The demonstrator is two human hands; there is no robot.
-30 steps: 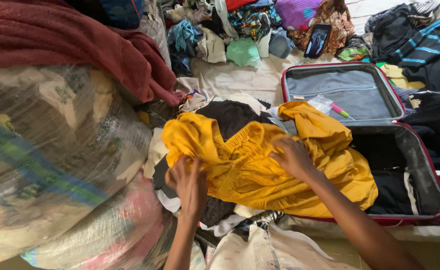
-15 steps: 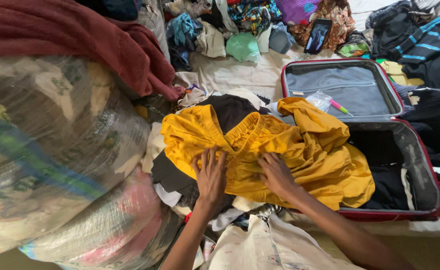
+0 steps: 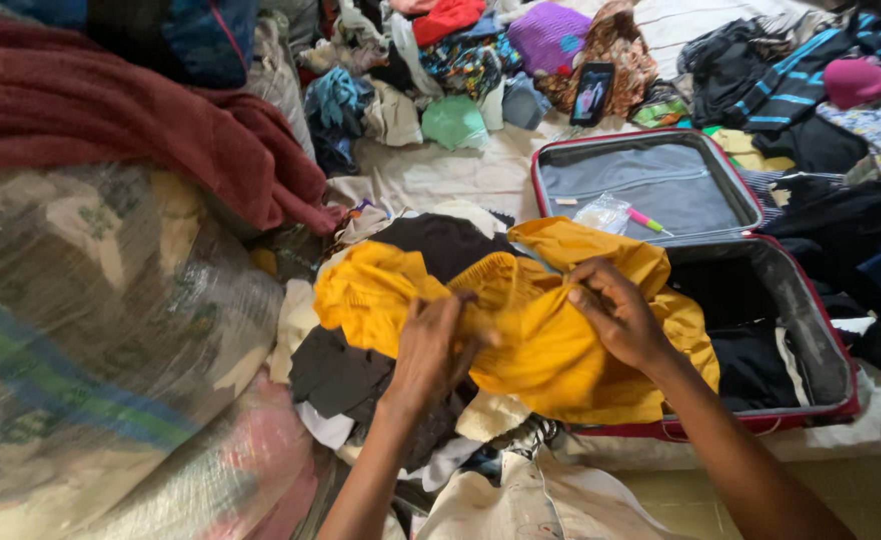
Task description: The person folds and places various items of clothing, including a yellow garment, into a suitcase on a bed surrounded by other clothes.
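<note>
While the yellow garment (image 3: 520,330) lies bunched over the clothes pile at the open suitcase's (image 3: 810,310) near left corner, both hands pinch its gathered waistband: left hand (image 3: 430,345), right hand (image 3: 615,315). Judging by the slack (cloth sags between them), keeping the band taut should give a cleaner fold.

Yellow garment (image 3: 550,340): mustard cloth, crumpled, gathered elastic waistband facing up. I see it bunched atop dark clothes pile, right part draped over near rim of open red suitcase (image 3: 810,400).
</note>
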